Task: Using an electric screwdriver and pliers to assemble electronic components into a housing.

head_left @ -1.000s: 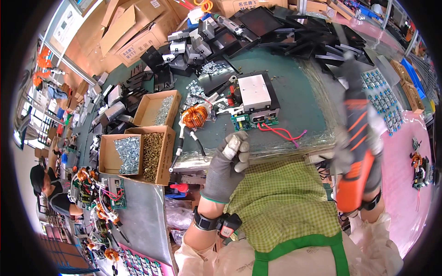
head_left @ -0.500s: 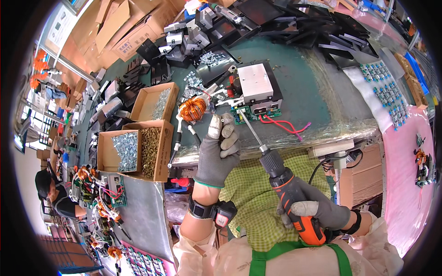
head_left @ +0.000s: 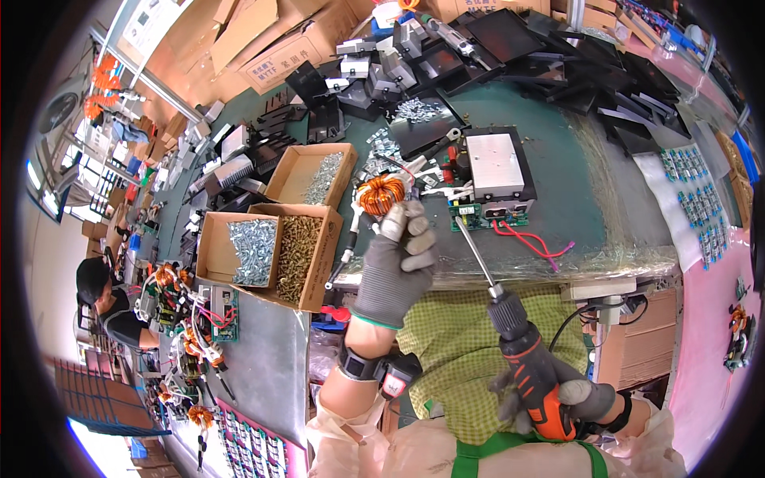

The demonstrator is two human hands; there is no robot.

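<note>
My right hand (head_left: 570, 398), in a grey glove, grips an orange-and-black power screwdriver (head_left: 527, 362). Its long bit slants up and left, the tip at the left end of a green circuit board (head_left: 470, 217). Behind this board sits a block with a white top plate (head_left: 494, 163) on a black base. My left hand (head_left: 398, 259), also gloved, has its fingers curled and thumb raised just below a copper-wound coil (head_left: 381, 195). Whatever lies between those fingers is too small or hidden to name. Red wires (head_left: 530, 239) trail from the board toward the bench's front edge.
Left of my hand stand cardboard boxes of silver screws (head_left: 253, 251) and brass-coloured fasteners (head_left: 300, 253). Black metal parts (head_left: 510, 40) are heaped at the back. Small circuit boards (head_left: 701, 199) lie on white foam at right. A person (head_left: 111, 307) works at far left.
The whole scene has shifted right in the picture as my view turned. My left hand has come closer to the coil's underside. The bit tip stays by the board's left end.
</note>
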